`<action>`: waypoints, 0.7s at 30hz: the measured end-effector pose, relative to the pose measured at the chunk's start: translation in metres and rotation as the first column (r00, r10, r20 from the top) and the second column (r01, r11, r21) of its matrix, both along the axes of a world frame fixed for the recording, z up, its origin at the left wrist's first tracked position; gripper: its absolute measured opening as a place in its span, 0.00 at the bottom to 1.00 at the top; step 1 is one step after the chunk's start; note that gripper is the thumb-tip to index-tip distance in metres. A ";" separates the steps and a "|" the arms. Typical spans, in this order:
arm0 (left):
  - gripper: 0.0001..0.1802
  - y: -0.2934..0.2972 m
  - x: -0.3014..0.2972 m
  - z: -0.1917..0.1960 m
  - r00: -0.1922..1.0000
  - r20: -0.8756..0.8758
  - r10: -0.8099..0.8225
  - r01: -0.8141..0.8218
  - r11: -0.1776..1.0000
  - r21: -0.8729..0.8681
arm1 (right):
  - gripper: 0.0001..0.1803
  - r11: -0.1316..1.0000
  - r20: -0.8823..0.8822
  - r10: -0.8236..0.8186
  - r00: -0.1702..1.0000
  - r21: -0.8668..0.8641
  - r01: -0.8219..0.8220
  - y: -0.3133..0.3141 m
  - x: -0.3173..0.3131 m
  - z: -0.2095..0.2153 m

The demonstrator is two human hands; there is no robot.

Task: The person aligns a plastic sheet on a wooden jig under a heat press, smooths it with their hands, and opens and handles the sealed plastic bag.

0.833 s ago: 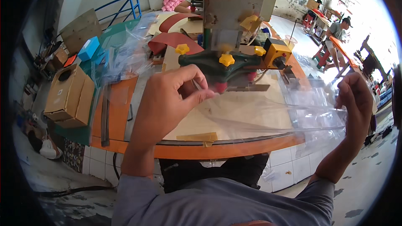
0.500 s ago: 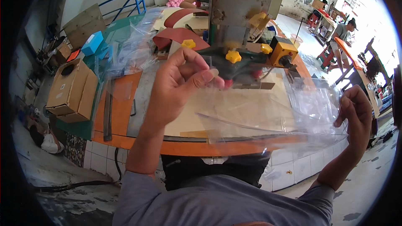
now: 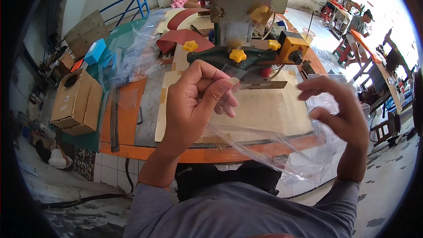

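Observation:
A clear plastic sheet (image 3: 269, 143) hangs from my left hand (image 3: 198, 101), whose thumb and forefinger pinch one corner above the table. The sheet droops in folds to the right, across the table's front edge. My right hand (image 3: 337, 110) is raised at the right with thumb and fingers apart, holding nothing. Behind the hands stands a press machine (image 3: 240, 0) with yellow star knobs (image 3: 238, 55) on a dark green head. Beneath it lies a tan board (image 3: 264, 112) on the table. More clear plastic (image 3: 315, 103) lies near my right hand.
A cardboard box (image 3: 77, 101) and a blue box (image 3: 94, 52) sit at the left, by a pile of clear plastic (image 3: 132, 57). A dark metal bar (image 3: 115, 119) lies on the orange table edge. A yellow control box (image 3: 293, 47) stands beside the press. A person (image 3: 359, 28) sits far right.
My right hand has let go of the sheet's right end and moved left and up, its fingers spreading. The sheet's free end has dropped. My left hand keeps its pinch.

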State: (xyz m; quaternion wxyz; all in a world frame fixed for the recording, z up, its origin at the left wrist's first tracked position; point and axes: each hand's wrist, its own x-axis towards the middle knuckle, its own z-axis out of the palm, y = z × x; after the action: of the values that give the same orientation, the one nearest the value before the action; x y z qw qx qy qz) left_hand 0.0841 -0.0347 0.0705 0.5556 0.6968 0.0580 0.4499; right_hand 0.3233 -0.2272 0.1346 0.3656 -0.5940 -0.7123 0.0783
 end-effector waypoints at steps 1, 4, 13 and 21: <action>0.09 -0.003 0.000 0.001 0.999 -0.019 0.026 -0.026 1.000 0.013 | 0.28 0.999 0.016 0.041 0.999 -0.017 -0.041 0.008 -0.010 0.002; 0.10 -0.010 0.004 0.003 0.995 -0.051 0.090 -0.087 0.995 0.057 | 0.34 0.994 -0.049 0.096 0.994 -0.053 -0.099 0.020 -0.033 0.001; 0.11 -0.017 0.016 0.007 0.999 -0.012 0.051 -0.052 0.998 -0.023 | 0.23 0.999 0.185 0.033 0.982 0.019 -0.037 0.035 -0.049 0.014; 0.10 -0.020 0.024 0.000 0.996 0.065 -0.067 0.073 0.994 -0.086 | 0.10 0.995 0.142 0.096 0.985 0.019 -0.100 0.049 -0.038 0.016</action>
State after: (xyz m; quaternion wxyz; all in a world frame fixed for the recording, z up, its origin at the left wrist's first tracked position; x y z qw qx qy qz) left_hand 0.1081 -0.0546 0.0704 0.6029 0.6588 0.0362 0.4485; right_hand 0.2850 -0.1783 0.1502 0.3176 -0.5574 -0.7658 0.0449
